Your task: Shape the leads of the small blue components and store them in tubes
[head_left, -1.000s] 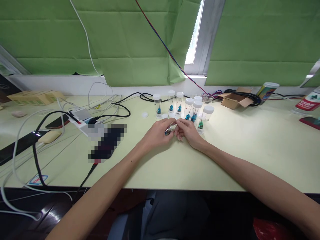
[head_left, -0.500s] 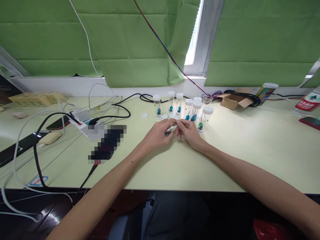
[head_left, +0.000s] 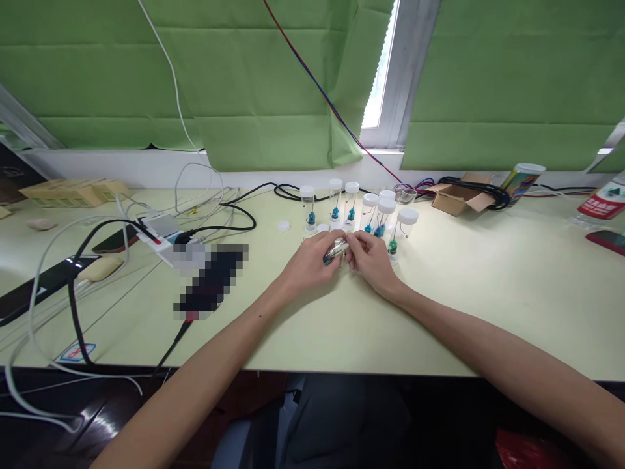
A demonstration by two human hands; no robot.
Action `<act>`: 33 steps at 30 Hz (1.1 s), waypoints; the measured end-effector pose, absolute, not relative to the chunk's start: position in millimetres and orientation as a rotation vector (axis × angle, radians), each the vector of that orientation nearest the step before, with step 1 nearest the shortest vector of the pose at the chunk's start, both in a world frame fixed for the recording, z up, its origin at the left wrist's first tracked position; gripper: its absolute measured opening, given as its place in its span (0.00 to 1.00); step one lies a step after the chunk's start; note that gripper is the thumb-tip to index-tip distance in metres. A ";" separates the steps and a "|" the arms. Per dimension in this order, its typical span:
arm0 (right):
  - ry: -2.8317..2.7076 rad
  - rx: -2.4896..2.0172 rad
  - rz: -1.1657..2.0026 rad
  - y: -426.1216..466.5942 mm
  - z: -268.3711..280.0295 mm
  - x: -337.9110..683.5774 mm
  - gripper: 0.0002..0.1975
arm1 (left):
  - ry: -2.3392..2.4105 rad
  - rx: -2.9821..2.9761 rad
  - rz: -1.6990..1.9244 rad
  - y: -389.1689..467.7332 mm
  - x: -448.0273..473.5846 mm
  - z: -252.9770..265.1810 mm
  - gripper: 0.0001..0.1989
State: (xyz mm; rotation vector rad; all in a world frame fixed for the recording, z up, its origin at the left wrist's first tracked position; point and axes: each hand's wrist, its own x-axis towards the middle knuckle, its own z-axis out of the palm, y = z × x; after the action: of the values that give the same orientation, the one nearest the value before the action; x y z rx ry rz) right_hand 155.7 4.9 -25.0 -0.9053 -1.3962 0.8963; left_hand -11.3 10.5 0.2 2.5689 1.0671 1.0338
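A clear plastic tube (head_left: 336, 250) lies tipped on its side in my left hand (head_left: 312, 262), whose fingers wrap round it; a bit of blue shows at its lower end. Close against the tube's upper right end, my right hand (head_left: 370, 259) has thumb and fingers pinched together. Whatever those fingertips grip is too small to make out. Just behind both hands stand several capped clear tubes, among them one with a green part (head_left: 392, 247) and one with a blue part (head_left: 311, 219), each with thin wire inside. A loose white cap (head_left: 284, 226) lies left of them.
To the left are a power strip (head_left: 163, 241), tangled cables, a pixelated dark device (head_left: 212, 280) and a phone (head_left: 43, 286). An opened cardboard box (head_left: 456, 197), a printed canister (head_left: 525, 182) and a labelled bottle (head_left: 603, 202) stand at the right back.
Both hands stay almost in place at the tube. My right fingers have shifted slightly at its end; the whole view has moved a few pixels.
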 end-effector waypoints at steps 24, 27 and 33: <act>-1.489 -1.072 0.682 4.1 -22.4 155.4 0.23 | 1.069 2.569 1.040 13.2 -12.5 -3.2 0.20; -1.498 -1.084 0.671 3.1 -21.2 154.9 0.23 | 1.078 2.572 1.032 12.9 -12.6 -2.8 0.20; -1.516 -1.113 0.650 2.6 -21.0 154.6 0.24 | 1.084 2.582 1.022 13.5 -12.6 -2.9 0.20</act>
State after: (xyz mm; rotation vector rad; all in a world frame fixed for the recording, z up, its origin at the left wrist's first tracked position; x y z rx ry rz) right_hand 154.6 2.6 -21.0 -1.1127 -1.5157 0.6503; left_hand -12.6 13.5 -2.9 2.5824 1.0836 1.0225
